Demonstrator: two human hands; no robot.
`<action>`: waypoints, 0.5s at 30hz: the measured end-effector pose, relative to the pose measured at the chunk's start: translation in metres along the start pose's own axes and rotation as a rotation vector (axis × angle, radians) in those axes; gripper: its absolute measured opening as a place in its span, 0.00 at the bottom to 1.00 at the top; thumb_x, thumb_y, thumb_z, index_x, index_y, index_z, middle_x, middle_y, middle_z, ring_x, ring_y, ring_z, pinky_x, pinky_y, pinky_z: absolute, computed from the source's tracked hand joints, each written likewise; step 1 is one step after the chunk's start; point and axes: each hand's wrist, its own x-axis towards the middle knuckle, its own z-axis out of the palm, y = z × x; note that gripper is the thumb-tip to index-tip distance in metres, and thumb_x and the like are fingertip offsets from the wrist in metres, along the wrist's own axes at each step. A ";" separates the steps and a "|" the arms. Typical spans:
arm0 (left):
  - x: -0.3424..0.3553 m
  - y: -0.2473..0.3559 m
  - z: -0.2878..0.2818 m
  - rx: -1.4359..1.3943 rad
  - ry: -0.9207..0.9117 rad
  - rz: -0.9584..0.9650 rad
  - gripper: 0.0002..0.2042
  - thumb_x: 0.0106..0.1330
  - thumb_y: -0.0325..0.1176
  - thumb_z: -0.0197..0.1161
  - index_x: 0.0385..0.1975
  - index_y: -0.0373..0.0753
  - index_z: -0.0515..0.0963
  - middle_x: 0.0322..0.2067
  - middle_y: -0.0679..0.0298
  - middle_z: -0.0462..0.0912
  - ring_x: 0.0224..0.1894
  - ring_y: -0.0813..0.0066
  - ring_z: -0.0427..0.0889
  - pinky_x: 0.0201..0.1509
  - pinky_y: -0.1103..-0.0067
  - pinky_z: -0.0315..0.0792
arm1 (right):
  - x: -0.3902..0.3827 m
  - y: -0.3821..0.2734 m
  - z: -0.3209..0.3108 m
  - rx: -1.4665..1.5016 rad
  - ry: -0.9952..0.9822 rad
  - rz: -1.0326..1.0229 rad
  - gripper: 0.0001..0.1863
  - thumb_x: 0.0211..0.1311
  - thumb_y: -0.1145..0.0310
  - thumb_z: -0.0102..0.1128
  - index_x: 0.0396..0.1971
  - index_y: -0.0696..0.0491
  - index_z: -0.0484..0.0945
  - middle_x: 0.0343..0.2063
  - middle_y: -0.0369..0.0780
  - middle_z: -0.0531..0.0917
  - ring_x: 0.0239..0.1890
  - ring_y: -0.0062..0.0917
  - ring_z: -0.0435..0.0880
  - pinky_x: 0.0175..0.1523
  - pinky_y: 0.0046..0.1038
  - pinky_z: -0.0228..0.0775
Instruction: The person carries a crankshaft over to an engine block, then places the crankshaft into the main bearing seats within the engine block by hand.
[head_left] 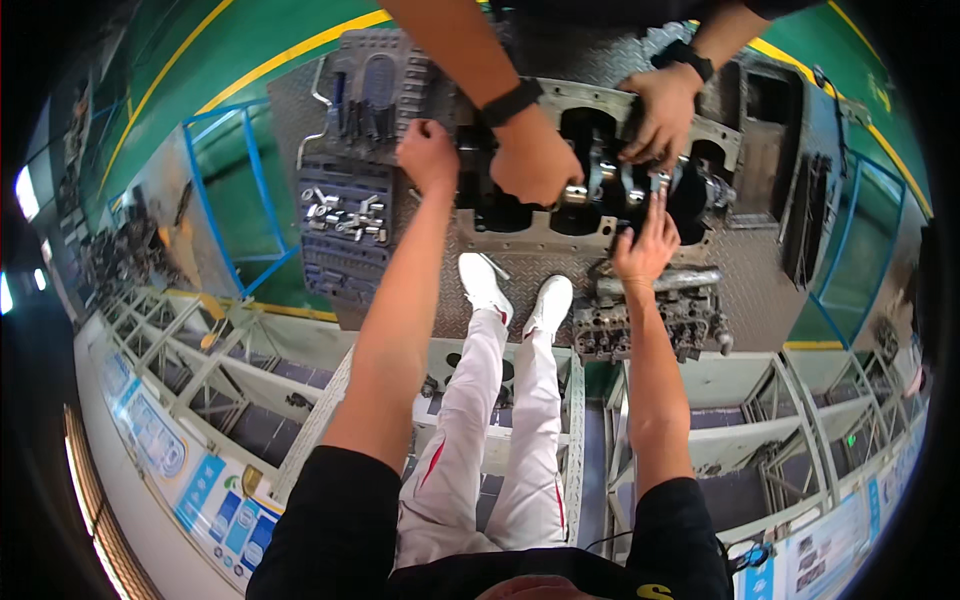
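Note:
An engine block lies on a checkered metal bench, with a shiny crankshaft along its middle. At the block's left end is my left hand, its fingers curled in; what they hold, if anything, is hidden. My right hand rests over the near edge of the block, fingers stretched out, a fingertip at a small metal part on the crankshaft. Opposite me, a co-worker's fist presses down over the crankshaft. The co-worker's other hand reaches onto it farther right, close to my fingertips.
A tool case with loose silver sockets lies at left, another dark tray beyond it. A cylinder head sits near my right forearm. The checkered bench top extends right, toward a dark metal housing.

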 end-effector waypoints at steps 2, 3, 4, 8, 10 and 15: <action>0.000 0.001 0.002 -0.015 0.016 0.008 0.13 0.65 0.38 0.57 0.33 0.38 0.86 0.32 0.46 0.86 0.39 0.40 0.84 0.45 0.55 0.75 | 0.001 0.001 -0.002 0.011 0.020 0.001 0.42 0.53 0.59 0.53 0.72 0.55 0.63 0.73 0.42 0.66 0.60 0.43 0.72 0.69 0.43 0.56; -0.003 0.005 0.003 -0.043 -0.007 -0.024 0.13 0.65 0.38 0.57 0.33 0.38 0.86 0.32 0.45 0.86 0.39 0.39 0.84 0.45 0.55 0.75 | 0.000 0.003 -0.002 0.009 0.021 0.000 0.42 0.53 0.59 0.53 0.72 0.55 0.63 0.73 0.42 0.66 0.60 0.42 0.72 0.69 0.43 0.56; -0.004 0.008 0.001 -0.041 -0.007 -0.023 0.13 0.65 0.38 0.57 0.34 0.37 0.86 0.32 0.45 0.86 0.39 0.39 0.84 0.46 0.55 0.75 | 0.000 0.003 -0.001 0.007 0.023 -0.001 0.42 0.54 0.59 0.53 0.72 0.55 0.63 0.73 0.42 0.66 0.60 0.42 0.72 0.69 0.43 0.56; -0.004 0.011 -0.006 -0.071 -0.027 -0.036 0.14 0.64 0.39 0.57 0.34 0.35 0.86 0.33 0.44 0.86 0.40 0.39 0.84 0.47 0.54 0.75 | -0.001 0.001 0.001 -0.002 0.023 -0.012 0.41 0.55 0.59 0.52 0.72 0.55 0.63 0.73 0.42 0.66 0.61 0.43 0.72 0.68 0.42 0.56; 0.000 0.011 -0.006 -0.053 -0.050 -0.047 0.14 0.64 0.39 0.58 0.34 0.35 0.86 0.34 0.42 0.85 0.41 0.39 0.84 0.48 0.54 0.75 | 0.001 0.000 0.001 0.000 0.012 -0.013 0.41 0.55 0.59 0.52 0.72 0.55 0.63 0.73 0.42 0.66 0.62 0.43 0.72 0.69 0.42 0.56; -0.002 0.005 -0.017 -0.162 -0.152 -0.106 0.12 0.65 0.37 0.59 0.34 0.34 0.83 0.35 0.44 0.85 0.43 0.42 0.83 0.49 0.57 0.75 | -0.003 -0.007 0.003 -0.006 0.039 -0.042 0.39 0.57 0.60 0.51 0.71 0.55 0.65 0.72 0.43 0.67 0.61 0.44 0.73 0.68 0.43 0.57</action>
